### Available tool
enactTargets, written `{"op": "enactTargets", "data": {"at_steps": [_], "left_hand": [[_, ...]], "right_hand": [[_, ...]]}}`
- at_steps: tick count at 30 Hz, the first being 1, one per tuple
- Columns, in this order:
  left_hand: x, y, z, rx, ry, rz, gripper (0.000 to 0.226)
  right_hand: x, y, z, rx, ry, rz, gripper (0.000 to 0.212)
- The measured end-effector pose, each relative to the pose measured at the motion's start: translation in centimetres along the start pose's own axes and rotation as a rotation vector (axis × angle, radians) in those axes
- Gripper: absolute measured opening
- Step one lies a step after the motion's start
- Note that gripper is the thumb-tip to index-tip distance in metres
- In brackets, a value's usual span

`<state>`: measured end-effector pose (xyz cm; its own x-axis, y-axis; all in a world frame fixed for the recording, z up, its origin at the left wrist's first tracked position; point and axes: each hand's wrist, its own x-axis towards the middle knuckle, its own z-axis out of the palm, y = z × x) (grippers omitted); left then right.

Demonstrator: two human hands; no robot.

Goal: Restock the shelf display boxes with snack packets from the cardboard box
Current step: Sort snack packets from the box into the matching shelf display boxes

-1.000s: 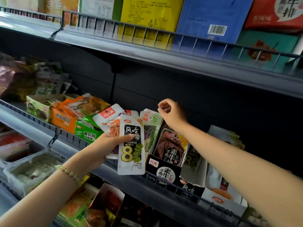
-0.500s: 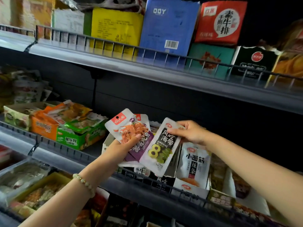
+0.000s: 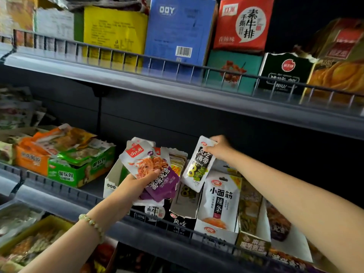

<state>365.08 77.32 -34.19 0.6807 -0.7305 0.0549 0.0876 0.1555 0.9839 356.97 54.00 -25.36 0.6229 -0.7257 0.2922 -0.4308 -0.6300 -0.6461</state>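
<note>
My left hand (image 3: 136,183) grips a bunch of snack packets (image 3: 149,164), white ones with orange strips on top and purple ones beneath. My right hand (image 3: 219,147) pinches the top of a white and black kelp packet (image 3: 199,164), which hangs tilted above a black and white display box (image 3: 184,213) on the middle shelf. To the right of that box stands a white display box of spicy strips (image 3: 218,201). No cardboard box is in view.
Orange and green display boxes (image 3: 76,168) sit to the left on the same shelf. The shelf's wire rail (image 3: 177,227) runs along its front. The upper shelf (image 3: 177,89) holds large cartons. More boxes stand at the right and trays below.
My right hand took the kelp packet from the bunch in my left hand and carried it right and up, over the black and white box. The view tilted upward.
</note>
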Motion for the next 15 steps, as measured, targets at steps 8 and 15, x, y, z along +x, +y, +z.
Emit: {"op": "enactTargets", "data": {"at_steps": [8, 15], "left_hand": [[1.1, -1.6, -0.1, -0.005, -0.017, -0.069, 0.019], [1.6, -2.1, 0.2, 0.055, -0.059, -0.066, 0.039]], "right_hand": [[1.4, 1.8, 2.7, -0.349, -0.246, -0.139, 0.013], [1.8, 3.2, 3.5, -0.354, -0.223, -0.226, 0.012]]}}
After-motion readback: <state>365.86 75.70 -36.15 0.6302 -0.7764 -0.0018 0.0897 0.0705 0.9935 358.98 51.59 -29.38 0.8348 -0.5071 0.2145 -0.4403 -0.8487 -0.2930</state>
